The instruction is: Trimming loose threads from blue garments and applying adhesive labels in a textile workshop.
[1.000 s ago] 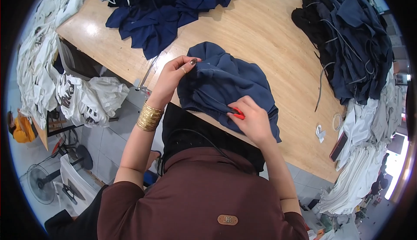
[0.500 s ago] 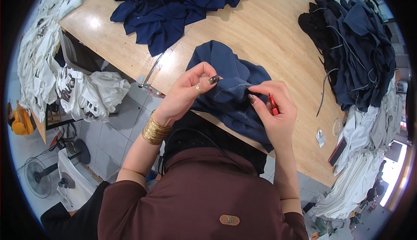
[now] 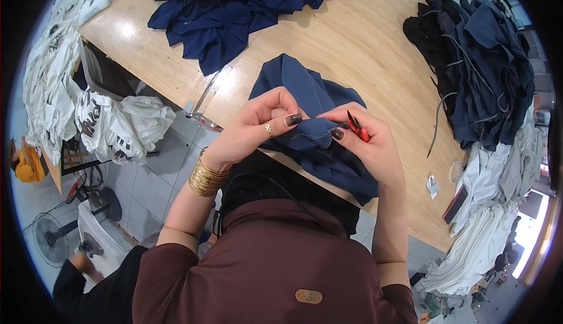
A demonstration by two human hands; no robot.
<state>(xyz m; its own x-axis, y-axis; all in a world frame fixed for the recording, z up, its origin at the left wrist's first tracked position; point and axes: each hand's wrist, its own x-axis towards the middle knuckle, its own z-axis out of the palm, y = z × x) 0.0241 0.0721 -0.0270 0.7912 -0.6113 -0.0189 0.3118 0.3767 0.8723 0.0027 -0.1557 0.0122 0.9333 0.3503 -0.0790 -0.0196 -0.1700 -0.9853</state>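
Observation:
A navy blue garment (image 3: 296,80) lies bunched at the table's near edge, with part of a stitched seam lifted between my hands. My left hand (image 3: 256,126) pinches the cloth between thumb and fingers at the seam's left end. At the right end, my right hand (image 3: 373,146) grips the same fabric with thumb and forefinger. Small red thread snips (image 3: 357,129) with dark pointed tips are tucked inside that right hand. Their handles are partly hidden by the fingers.
On the wooden table (image 3: 363,36), a pile of navy garments (image 3: 229,22) lies at the far left. Dark garments with cords (image 3: 481,72) are heaped at the right, near a tape roll (image 3: 455,172) and a phone (image 3: 455,205). A fan (image 3: 51,239) stands lower left, beside another person's arm (image 3: 79,271).
The red snips have turned in my right hand, so their tips now point up. My fingers have shifted along the seam, turning the cloth. Another person's hand has appeared at lower left.

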